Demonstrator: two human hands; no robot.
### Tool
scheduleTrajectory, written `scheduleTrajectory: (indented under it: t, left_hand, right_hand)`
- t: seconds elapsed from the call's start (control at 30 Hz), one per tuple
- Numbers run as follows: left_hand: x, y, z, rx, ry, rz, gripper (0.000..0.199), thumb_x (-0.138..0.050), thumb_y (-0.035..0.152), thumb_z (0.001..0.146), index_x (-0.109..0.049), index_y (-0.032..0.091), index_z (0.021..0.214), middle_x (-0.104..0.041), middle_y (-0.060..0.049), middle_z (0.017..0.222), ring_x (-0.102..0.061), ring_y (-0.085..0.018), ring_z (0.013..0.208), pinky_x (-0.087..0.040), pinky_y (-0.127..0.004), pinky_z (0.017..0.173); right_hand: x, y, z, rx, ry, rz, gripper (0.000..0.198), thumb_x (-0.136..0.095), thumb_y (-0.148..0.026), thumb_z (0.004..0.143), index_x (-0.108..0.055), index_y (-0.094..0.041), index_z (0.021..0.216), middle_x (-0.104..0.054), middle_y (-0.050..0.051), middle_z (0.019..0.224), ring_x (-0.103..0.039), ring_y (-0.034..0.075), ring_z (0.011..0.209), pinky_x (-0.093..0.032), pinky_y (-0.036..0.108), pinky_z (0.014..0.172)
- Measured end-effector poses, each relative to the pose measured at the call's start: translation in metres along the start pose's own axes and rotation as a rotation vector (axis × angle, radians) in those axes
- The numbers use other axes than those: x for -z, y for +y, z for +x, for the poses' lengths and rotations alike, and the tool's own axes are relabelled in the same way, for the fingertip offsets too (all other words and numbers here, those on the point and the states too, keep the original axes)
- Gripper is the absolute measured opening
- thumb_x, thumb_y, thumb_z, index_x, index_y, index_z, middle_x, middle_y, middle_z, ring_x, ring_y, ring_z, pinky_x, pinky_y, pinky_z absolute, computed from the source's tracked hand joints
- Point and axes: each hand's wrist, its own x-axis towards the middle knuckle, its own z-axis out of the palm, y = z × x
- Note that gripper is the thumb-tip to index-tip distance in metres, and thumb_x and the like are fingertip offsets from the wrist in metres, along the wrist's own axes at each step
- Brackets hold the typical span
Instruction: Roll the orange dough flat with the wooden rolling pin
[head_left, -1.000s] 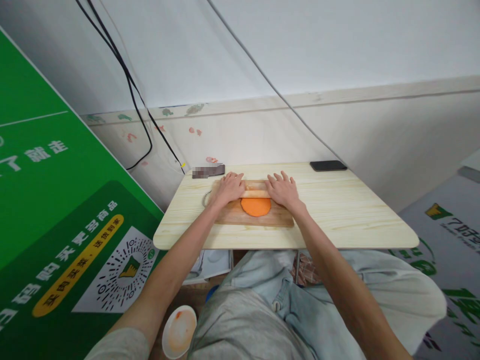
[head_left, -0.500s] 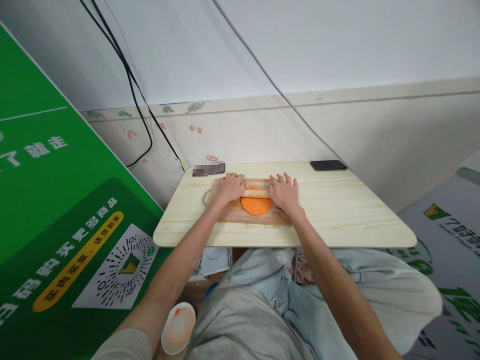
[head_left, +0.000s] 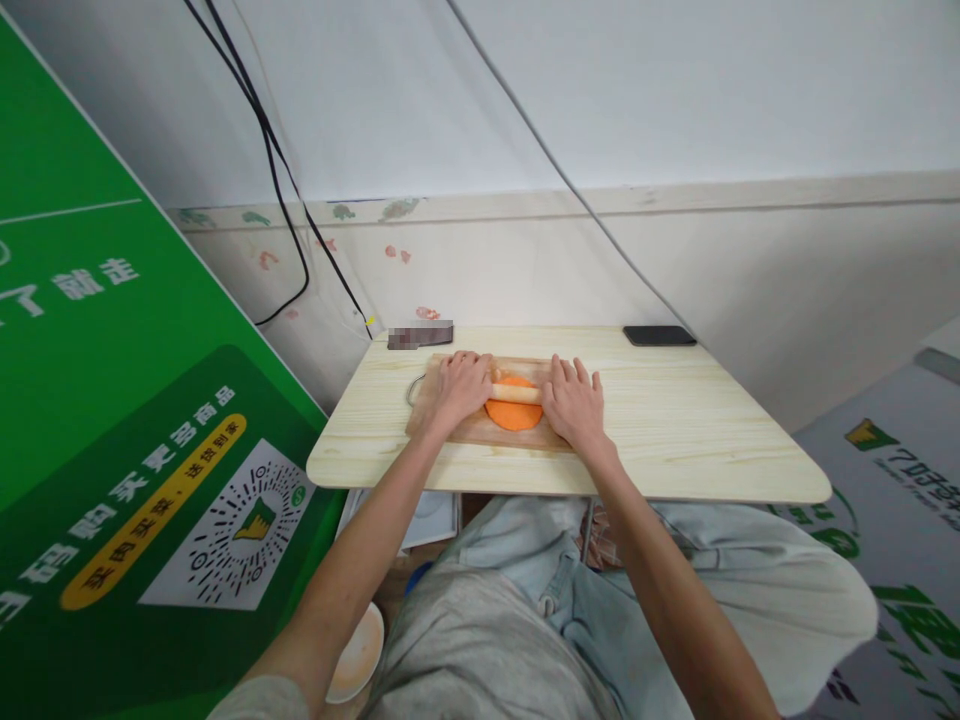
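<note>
A pale wooden rolling pin lies across a flat round of orange dough on a wooden cutting board. The dough shows on both the far and near sides of the pin. At the pin's left end is my left hand, curled over it. My right hand covers the right end, palm down, its fingers reaching past the pin. Both ends of the pin are hidden under the hands.
The board rests on a light wood table. Two phones, a left one and a right one, lie along the far edge by the wall. A white bowl stands below, left. A green sign leans at left.
The rolling pin and both hands have come slightly towards me, from the dough's far edge onto its middle. More dough now shows beyond the pin. The view has shifted slightly.
</note>
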Motion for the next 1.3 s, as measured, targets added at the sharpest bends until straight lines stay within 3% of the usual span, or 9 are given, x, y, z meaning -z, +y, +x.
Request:
scheduleTrajectory:
  t: [0.27, 0.57, 1.3]
  left_hand:
    - [0.003, 0.006, -0.024, 0.004, 0.077, -0.041, 0.042, -0.045, 0.016, 0.104, -0.066, 0.022, 0.139, -0.074, -0.01, 0.136, -0.062, -0.027, 0.131, -0.045, -0.043, 0.116]
    - [-0.006, 0.006, -0.053, -0.025, 0.166, -0.115, 0.046, -0.041, 0.018, 0.105, -0.061, 0.018, 0.147, -0.071, -0.013, 0.145, -0.053, -0.029, 0.15, -0.041, -0.048, 0.126]
    - [-0.007, 0.004, -0.085, -0.104, 0.189, -0.172, 0.049, -0.039, 0.019, 0.106, -0.059, 0.02, 0.15, -0.072, -0.011, 0.146, -0.055, -0.026, 0.149, -0.035, -0.05, 0.132]
  right_hand:
    - [-0.003, -0.002, -0.019, 0.021, 0.069, 0.022, 0.063, -0.026, -0.027, 0.107, -0.05, -0.002, 0.16, -0.055, 0.024, 0.163, -0.037, 0.037, 0.16, -0.023, 0.067, 0.129]
    - [0.002, -0.005, -0.045, 0.041, 0.078, 0.03, 0.061, -0.022, -0.028, 0.11, -0.061, -0.006, 0.152, -0.059, 0.019, 0.16, -0.044, 0.034, 0.157, -0.021, 0.063, 0.131]
    - [0.0, -0.006, -0.077, 0.041, 0.14, 0.07, 0.063, -0.023, -0.032, 0.113, -0.051, -0.004, 0.161, -0.046, 0.02, 0.17, -0.036, 0.03, 0.162, -0.02, 0.06, 0.134]
